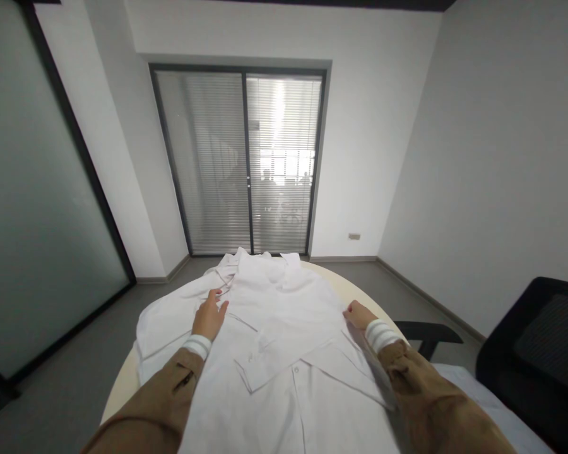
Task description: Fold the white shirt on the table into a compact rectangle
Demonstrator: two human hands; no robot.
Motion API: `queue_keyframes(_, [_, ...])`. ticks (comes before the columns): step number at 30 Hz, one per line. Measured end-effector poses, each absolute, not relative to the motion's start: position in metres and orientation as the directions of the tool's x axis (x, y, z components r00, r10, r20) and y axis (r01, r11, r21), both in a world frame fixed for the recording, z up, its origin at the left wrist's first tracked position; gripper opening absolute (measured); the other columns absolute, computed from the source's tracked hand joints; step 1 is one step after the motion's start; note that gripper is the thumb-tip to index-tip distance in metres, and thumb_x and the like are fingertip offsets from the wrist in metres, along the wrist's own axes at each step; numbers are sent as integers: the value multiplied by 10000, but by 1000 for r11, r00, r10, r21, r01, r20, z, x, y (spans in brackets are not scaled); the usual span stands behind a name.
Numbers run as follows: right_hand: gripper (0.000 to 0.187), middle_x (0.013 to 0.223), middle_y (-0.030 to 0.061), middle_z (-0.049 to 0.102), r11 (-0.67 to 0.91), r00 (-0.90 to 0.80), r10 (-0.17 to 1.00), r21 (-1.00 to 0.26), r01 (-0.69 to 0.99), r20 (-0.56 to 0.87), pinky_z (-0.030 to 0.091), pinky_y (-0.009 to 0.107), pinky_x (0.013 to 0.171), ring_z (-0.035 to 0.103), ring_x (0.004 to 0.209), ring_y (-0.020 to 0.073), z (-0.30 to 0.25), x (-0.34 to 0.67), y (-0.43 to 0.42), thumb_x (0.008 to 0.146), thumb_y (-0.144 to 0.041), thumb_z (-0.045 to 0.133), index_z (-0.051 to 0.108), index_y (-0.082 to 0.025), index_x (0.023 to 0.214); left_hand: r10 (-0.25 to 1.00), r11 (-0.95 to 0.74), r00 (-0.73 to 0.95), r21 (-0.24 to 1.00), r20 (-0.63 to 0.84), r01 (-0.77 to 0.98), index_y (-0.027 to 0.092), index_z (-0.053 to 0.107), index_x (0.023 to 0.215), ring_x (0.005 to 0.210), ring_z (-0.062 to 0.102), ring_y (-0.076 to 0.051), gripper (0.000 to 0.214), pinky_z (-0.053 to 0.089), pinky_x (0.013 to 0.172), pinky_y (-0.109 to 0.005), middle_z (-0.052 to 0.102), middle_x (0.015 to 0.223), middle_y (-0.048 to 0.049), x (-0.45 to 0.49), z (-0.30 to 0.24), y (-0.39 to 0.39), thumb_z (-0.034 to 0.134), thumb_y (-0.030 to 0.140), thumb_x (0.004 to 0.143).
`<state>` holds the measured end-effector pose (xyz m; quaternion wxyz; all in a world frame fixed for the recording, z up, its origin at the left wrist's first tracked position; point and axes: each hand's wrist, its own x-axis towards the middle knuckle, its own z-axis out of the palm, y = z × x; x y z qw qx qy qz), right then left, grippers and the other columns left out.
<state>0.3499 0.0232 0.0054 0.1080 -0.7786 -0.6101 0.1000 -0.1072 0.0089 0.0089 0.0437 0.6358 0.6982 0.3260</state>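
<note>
A white buttoned coat [279, 328] lies spread out on a round cream table [123, 388], collar toward the far side. My left hand [209, 317] rests flat on the coat's left shoulder area, fingers stretched out and slightly apart. My right hand [357, 313] sits at the coat's right edge with its fingers curled, pinching the fabric. Both arms wear brown sleeves with white striped cuffs.
A black office chair [534, 353] stands at the right, its armrest [428, 332] close to the table edge. Grey floor [66, 372] surrounds the table. Glass doors with blinds [246, 164] are straight ahead, a frosted glass wall [33, 208] on the left.
</note>
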Motion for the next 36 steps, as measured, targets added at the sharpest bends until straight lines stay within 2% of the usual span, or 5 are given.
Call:
queue_keyframes(7, [456,1350,217,531,-209,227,970,-190,959,81,382,502,991,498,1261,341,20,293,15,899,-266,531,479,-158,1339,916,1,-200,496,347,868,219,552,1148,1068,670,-256,241,490,881,-338,719,1125,-118,-102,11,8,499,347,951])
queue_keyframes(10, [484,1472,181,446,62,-27,984,-199,978,175,266,516,1118,389,1366,320,22,245,5,939,-389,484,482,-179,1375,932,55,-214,470,293,881,223,621,1051,1023,684,-284,253,493,857,-354,735,1069,-123,-101,14,12,486,409,946])
queue_keyframes(16, [665,1635,71,203,542,-541,835,-330,773,105,120,501,1204,112,1510,292,1,191,-29,954,-607,368,322,-274,1527,946,99,-228,462,232,881,229,618,975,1009,691,-302,192,496,832,-366,739,1040,-131,-104,14,18,488,359,920])
queue_keyframes(23, [865,1620,115,232,510,-555,829,-318,799,-66,106,617,1169,126,1488,403,9,187,-30,819,-730,511,336,-267,1527,954,106,-224,477,199,873,230,600,925,1015,689,-300,198,494,831,-358,735,1053,-123,-102,15,19,526,410,888])
queue_keyframes(36, [711,1629,77,220,569,-580,811,-330,753,76,87,584,1183,125,1498,355,-12,145,-44,927,-643,391,282,-304,1542,947,-52,-129,536,295,842,212,594,964,1001,677,-231,114,479,848,-299,726,1044,-80,-84,30,1,556,305,909])
